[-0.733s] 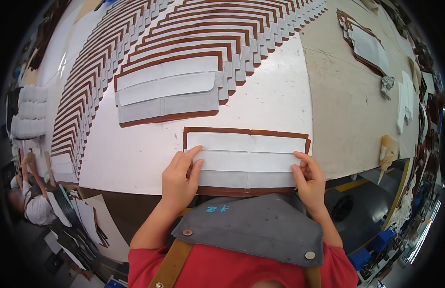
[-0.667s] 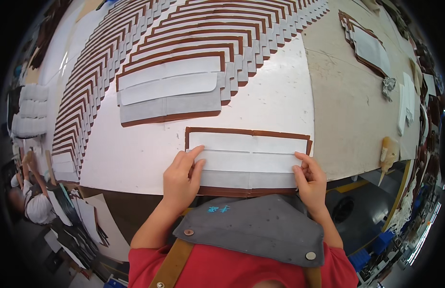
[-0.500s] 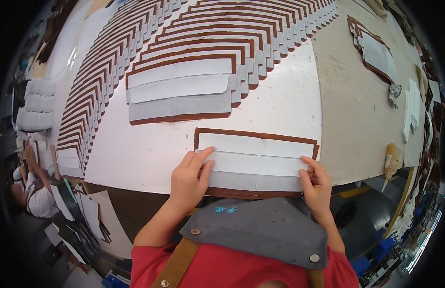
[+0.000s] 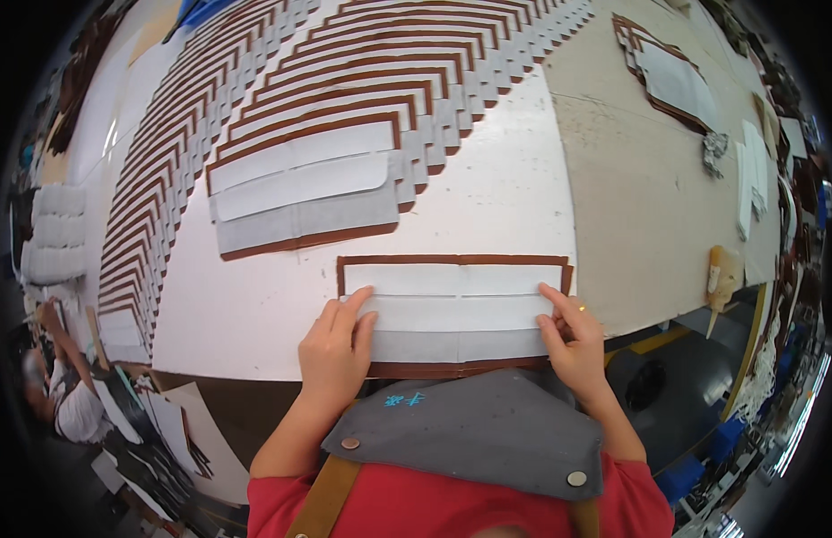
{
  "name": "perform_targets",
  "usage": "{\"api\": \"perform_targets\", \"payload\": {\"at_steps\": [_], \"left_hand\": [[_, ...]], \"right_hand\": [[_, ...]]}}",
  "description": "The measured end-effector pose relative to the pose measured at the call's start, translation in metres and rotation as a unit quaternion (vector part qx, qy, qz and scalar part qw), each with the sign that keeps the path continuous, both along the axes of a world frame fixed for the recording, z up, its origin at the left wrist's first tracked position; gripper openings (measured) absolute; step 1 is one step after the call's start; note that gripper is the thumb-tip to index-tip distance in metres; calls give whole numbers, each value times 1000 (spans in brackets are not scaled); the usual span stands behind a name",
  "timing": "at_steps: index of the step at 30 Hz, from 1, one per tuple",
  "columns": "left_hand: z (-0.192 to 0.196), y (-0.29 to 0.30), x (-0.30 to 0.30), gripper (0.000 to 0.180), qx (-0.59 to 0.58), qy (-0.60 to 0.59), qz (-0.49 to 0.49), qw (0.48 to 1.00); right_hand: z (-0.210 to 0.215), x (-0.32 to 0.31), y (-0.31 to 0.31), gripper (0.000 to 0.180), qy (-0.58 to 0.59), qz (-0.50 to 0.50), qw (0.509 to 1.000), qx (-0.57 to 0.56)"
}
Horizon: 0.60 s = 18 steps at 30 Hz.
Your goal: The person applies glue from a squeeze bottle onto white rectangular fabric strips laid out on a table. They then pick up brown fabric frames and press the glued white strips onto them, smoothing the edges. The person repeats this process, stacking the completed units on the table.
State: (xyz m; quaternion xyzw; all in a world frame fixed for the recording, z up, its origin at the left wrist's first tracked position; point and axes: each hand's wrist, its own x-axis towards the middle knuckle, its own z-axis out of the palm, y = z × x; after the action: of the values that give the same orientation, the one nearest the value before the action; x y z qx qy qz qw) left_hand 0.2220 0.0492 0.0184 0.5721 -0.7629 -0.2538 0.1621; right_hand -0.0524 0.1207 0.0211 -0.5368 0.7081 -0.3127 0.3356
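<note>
One ring [image 4: 582, 308] newly visible, right hand [image 4: 576, 348]

I watch remotely through a wide fisheye camera, the left of a side-by-side pair worn on the person's head, facing down and forward. The grey fabric apron bib [image 4: 470, 435] lies close beneath the lens, at six o'clock. A flat rectangular panel in white and grey with brown edging [image 4: 456, 313] sits a little farther out, just below mid-view. Beyond it, the smooth white tabletop [image 4: 514, 179] recedes toward twelve o'clock. My view blackens at its corners.
</note>
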Motion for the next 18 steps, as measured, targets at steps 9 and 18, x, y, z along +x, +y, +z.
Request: {"api": "perform_targets", "payload": {"at_steps": [9,18], "left_hand": [[2,-2,-1,26,-29,-32,-29,999],[-4,-12,-41,36,-126,7,-280,952]], "right_hand": [[5,0,-5,33,114,45,992,-28],[5,26,-43,22,143,186,951,-200]]}}
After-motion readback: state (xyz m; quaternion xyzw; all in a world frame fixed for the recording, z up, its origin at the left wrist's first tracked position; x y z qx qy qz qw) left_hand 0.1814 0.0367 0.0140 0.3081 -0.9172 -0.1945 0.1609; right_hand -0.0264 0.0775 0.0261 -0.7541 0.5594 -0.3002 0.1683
